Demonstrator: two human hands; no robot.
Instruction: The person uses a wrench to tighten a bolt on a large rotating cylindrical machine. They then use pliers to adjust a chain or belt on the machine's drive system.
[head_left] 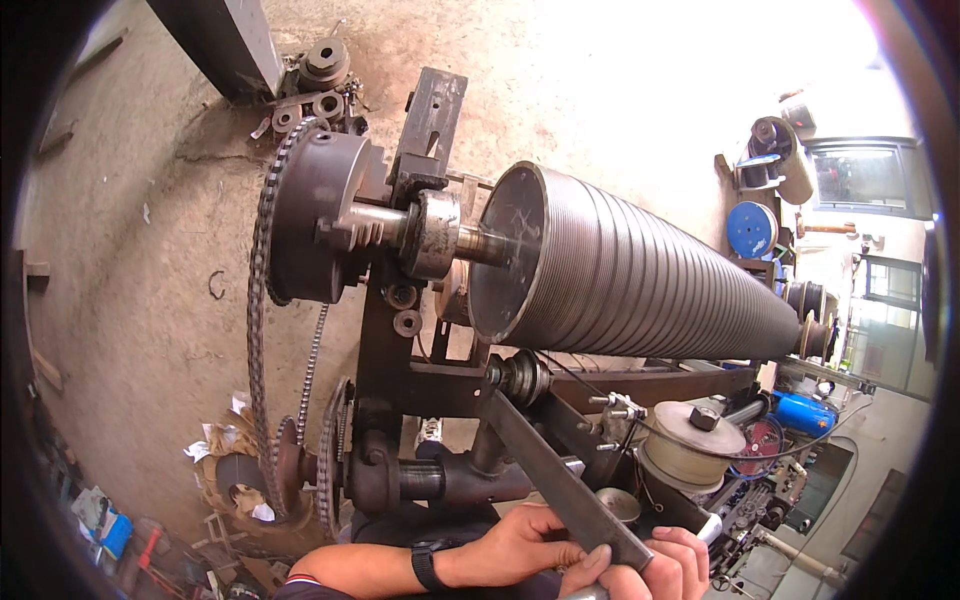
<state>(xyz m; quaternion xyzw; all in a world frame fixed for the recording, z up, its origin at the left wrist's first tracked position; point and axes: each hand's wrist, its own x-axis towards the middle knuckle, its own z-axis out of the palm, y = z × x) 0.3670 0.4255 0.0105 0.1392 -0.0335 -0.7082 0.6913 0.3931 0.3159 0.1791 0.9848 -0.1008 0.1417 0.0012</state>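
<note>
flat, straight dark grey metal bar (pixel 563 483), squared off at its near end, gripped there, held aslant at lower centre, its far end pointed forward and leftward

Looks down and outward from the person's head, through the left of two wide fisheye lenses worn side by side, upright and unmirrored. Bends straight edges toward a dark, rounded rim. Sits close above the left hand (pixel 505 555) at six o'clock and the right hand (pixel 678 572) at five. Passes over these to a ribbed drum (pixel 640 270) toward three o'clock, running away from the lens. Takes in bare floor (pixel 130 250) at nine o'clock and, farther off, windows (pixel 865 178) between two and three. Washes out in glare around one o'clock.
</note>
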